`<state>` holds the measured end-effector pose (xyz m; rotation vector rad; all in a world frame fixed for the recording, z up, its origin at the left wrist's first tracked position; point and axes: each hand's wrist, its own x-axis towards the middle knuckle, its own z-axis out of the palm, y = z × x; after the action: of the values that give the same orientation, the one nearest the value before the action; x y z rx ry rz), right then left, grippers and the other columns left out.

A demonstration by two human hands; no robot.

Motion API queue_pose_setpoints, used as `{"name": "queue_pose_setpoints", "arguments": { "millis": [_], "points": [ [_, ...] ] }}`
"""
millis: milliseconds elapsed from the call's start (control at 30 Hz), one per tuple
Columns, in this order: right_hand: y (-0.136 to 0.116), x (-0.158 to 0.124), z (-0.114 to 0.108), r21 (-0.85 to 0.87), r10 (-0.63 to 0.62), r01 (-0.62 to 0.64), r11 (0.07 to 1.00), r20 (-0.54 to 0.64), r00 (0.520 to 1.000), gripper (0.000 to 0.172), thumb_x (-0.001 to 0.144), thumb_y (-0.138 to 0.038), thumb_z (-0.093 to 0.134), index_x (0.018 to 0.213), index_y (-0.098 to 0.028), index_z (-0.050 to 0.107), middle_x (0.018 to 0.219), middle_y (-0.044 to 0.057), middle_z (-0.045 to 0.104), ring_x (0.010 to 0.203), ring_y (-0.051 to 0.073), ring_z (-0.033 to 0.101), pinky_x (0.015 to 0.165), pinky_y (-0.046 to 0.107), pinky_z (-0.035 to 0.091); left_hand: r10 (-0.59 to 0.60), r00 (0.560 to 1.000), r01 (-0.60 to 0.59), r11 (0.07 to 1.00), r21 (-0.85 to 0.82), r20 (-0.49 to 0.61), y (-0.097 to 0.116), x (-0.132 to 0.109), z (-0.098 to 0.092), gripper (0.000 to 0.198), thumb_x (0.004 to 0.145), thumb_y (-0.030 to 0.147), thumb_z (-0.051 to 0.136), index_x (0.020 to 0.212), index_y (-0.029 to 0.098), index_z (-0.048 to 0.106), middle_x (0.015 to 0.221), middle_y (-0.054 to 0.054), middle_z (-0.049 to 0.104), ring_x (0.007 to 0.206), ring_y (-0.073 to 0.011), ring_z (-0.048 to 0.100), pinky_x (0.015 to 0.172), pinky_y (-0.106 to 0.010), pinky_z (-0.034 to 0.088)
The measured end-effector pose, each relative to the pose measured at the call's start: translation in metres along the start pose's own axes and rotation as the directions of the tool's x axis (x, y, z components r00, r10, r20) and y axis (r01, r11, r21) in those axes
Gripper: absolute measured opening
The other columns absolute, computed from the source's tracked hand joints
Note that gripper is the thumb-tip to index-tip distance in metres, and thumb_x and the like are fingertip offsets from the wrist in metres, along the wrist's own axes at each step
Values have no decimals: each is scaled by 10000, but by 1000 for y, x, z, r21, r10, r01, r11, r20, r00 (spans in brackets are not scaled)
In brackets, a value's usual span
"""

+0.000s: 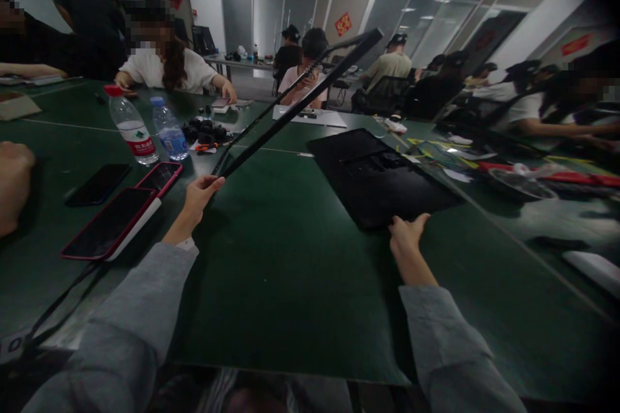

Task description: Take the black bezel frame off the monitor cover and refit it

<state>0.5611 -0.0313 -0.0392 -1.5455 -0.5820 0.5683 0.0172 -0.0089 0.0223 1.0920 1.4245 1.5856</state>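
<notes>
My left hand (pixel 200 197) pinches the near corner of a thin black rectangular frame (pixel 300 103), which looks like a monitor bezel. The frame is tilted up, its far end raised toward the upper right. To the right, a black panel (pixel 382 177) like a monitor back cover, with a recessed middle, lies at a slant over the green table. My right hand (pixel 409 239) is at the panel's near edge, thumb out to the side and the other fingers partly hidden under the edge.
Phones (pixel 111 222) with red edges and a dark phone (pixel 99 184) lie left, near a red-capped bottle (pixel 130 126) and a blue-capped bottle (pixel 169 129). Behind them are black parts (pixel 206 132). Cables and a bowl (pixel 520 184) sit right. Another person's hand (pixel 14 187) is far left.
</notes>
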Motion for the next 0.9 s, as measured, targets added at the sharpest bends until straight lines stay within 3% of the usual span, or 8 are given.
{"name": "queue_pose_setpoints", "arguments": {
  "millis": [133,267,400,467,567,667,800,900],
  "points": [
    [-3,-3,17,17,51,-56,998,208,977,1204,678,-198,681,1725,-338,104,1194,66,678,747,135,592,580,224,522,13,1000,-14,999,51,23,1,-2,0,621,459,607,957,849,183,725,821,-32,723,798,-195,669,756,-321,521],
    [-5,6,25,-32,-63,90,995,490,869,963,705,-327,746,1614,-312,431,1121,75,752,846,231,703,730,392,630,39,997,-48,988,147,66,-2,0,-2,619,502,636,931,875,187,723,867,-53,741,836,-223,689,781,-346,528],
    [-9,24,27,-125,-295,337,933,268,917,716,764,-520,744,1392,-198,626,1073,112,748,938,264,719,977,526,594,139,981,-174,937,302,134,-8,4,-8,567,570,652,911,883,208,747,920,-75,766,907,-266,704,845,-390,536],
    [-17,29,24,-57,-343,356,933,165,925,628,829,-620,678,1302,-207,644,1066,110,741,994,265,727,1048,538,564,201,961,-261,885,387,188,-11,6,-11,516,611,637,908,884,223,763,942,-77,772,919,-274,704,886,-412,529],
    [-32,26,18,165,-242,202,965,275,931,593,906,-761,525,1190,-250,624,1027,97,743,1026,263,751,1019,499,601,267,925,-370,794,483,269,-14,5,-10,446,655,602,912,878,239,779,955,-80,770,916,-276,696,913,-434,521],
    [-40,18,18,169,-163,100,981,417,894,558,866,-752,619,1135,-264,604,1044,91,752,1044,262,758,981,454,633,302,889,-448,730,517,343,-14,0,-4,406,670,561,930,886,247,789,980,-83,771,956,-282,693,944,-449,518],
    [-31,11,29,10,-245,263,965,404,881,644,714,-452,826,1275,-225,606,1077,84,757,1000,274,757,1059,526,592,312,861,-494,702,513,402,-13,-6,6,352,696,504,940,897,254,796,1007,-81,782,1012,-291,691,1006,-479,502],
    [-21,7,35,-123,-419,491,862,371,829,618,808,-405,687,1372,-163,613,1186,147,751,1130,305,729,1160,578,500,309,842,-518,689,506,442,-15,-5,8,308,719,478,933,898,266,800,1035,-81,787,1086,-310,677,1036,-501,493]
  ]
}}
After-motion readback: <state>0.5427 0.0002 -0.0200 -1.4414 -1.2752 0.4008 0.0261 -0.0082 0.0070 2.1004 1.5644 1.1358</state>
